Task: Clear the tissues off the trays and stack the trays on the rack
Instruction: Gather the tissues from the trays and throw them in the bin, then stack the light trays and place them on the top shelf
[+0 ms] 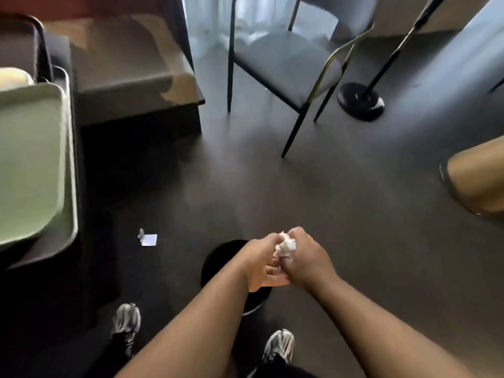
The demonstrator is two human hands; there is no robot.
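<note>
Both my hands meet above a round black bin point(218, 255) on the floor. A crumpled white tissue point(286, 245) is squeezed between them. My right hand point(306, 259) closes over it from the right, and my left hand point(263, 264) presses against it from the left. Most of the bin is hidden under my hands and forearms. A pale green tray point(30, 162) lies at the left edge, stacked on a second tray whose rim shows beneath it. Its surface looks bare.
A small white scrap of paper point(148, 239) lies on the dark floor left of the bin. A dark bench point(131, 69) stands at the back left, a chair point(286, 64) behind, a black stand base point(360, 100) at the right. A tan rounded object point(480, 181) sits at the right edge.
</note>
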